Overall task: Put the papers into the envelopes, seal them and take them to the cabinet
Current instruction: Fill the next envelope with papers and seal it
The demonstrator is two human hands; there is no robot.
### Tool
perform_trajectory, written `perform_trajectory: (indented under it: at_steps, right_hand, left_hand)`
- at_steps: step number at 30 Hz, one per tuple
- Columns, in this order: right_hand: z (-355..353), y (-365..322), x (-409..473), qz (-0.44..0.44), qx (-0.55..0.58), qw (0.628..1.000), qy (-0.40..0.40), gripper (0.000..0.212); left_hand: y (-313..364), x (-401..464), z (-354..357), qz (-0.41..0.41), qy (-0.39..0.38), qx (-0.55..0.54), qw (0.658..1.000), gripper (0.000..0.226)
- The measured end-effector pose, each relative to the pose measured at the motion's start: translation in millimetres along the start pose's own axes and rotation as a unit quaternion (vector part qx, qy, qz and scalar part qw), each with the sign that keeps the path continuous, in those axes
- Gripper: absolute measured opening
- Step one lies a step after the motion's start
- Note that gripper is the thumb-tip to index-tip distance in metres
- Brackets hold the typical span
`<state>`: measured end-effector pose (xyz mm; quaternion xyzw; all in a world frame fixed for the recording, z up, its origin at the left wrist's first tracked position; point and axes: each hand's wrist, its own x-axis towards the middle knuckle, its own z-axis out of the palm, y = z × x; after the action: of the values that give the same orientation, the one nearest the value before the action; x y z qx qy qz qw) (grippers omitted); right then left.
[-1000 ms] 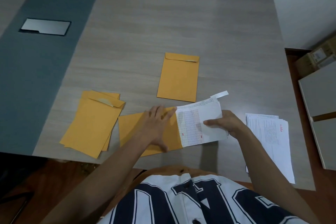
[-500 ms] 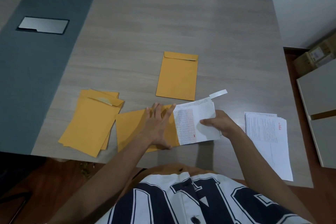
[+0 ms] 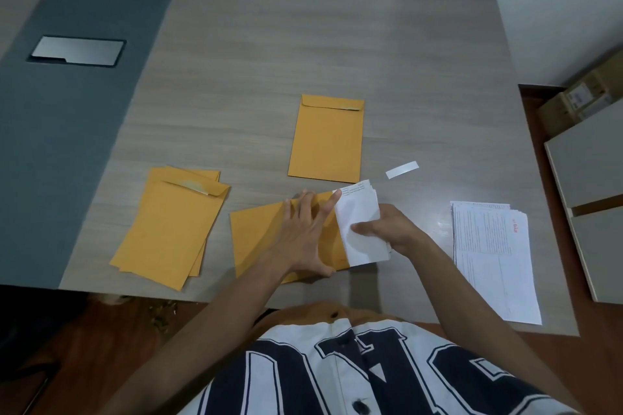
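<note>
- The left hand (image 3: 305, 232) lies spread, fingers straight, flat on the envelope being filled (image 3: 259, 239), pinning it to the bench (image 3: 303, 44) with the fingertips at its open mouth.
- The right hand (image 3: 387, 232) grips the folded papers (image 3: 360, 226), thumb on top and fingers curled beneath, and has their left end inside the envelope's mouth; roughly half of the bundle shows outside.
- This envelope lies sideways at the near edge of the bench, directly in front of the person, mouth to the right.
- Just beyond it a single envelope (image 3: 327, 138) lies flat with its flap folded down; it looks finished, though whether it holds papers cannot be told.
- To the left sits a fanned stack of envelopes (image 3: 168, 229), flaps apparently not sealed, so I judge them yet to be filled.
- To the right, a pile of printed sheets (image 3: 488, 256) waits, and a small white strip (image 3: 402, 169) lies on the bench near the papers.
- Judged progress: early. One envelope seems done, one is mid-filling, and sealing it, the stack, and the trip to the cabinet all remain.
- Against a second ago, the papers have gone deeper: the printed grid then visible is now inside, the right hand has closed in on the left, and the white strip lies apart from the bundle.
</note>
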<state>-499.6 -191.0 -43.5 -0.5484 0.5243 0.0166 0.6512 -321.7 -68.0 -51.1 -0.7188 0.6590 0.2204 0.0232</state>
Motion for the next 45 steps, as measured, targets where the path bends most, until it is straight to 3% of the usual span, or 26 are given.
perform_trajectory:
  at_steps: [6,11,18,26,35,45]
  right_hand:
    - [-18.2,-6.8,-12.3,-0.014,-0.03,0.999,0.025,0.007]
    - [-0.3,-11.2,-12.1,-0.005,-0.08,0.997,0.007,0.004]
    - [20.0,-12.2,-9.7,-0.003,-0.07,0.997,-0.02,0.021]
    - [27.7,-14.1,-14.3,0.002,-0.042,0.999,-0.024,0.005]
    - [29.1,-12.5,-21.5,0.004,-0.062,0.997,-0.035,0.014]
    - [35.6,-13.1,-24.3,0.005,-0.092,0.995,-0.031,0.008]
  left_hand:
    - [-4.8,-8.3,0.8,0.002,0.019,0.005,1.0,0.149]
    - [4.9,-11.8,-3.5,0.027,0.031,0.0,0.999,0.147]
    - [11.5,-18.1,-10.8,0.03,0.036,0.0,0.999,0.147]
    - [15.6,-21.8,-14.7,0.038,0.055,-0.004,0.998,0.147]
    - [13.1,-25.3,-8.2,0.032,0.032,0.001,0.999,0.148]
    - [16.7,-27.0,-5.6,0.049,0.049,-0.013,0.998,0.149]
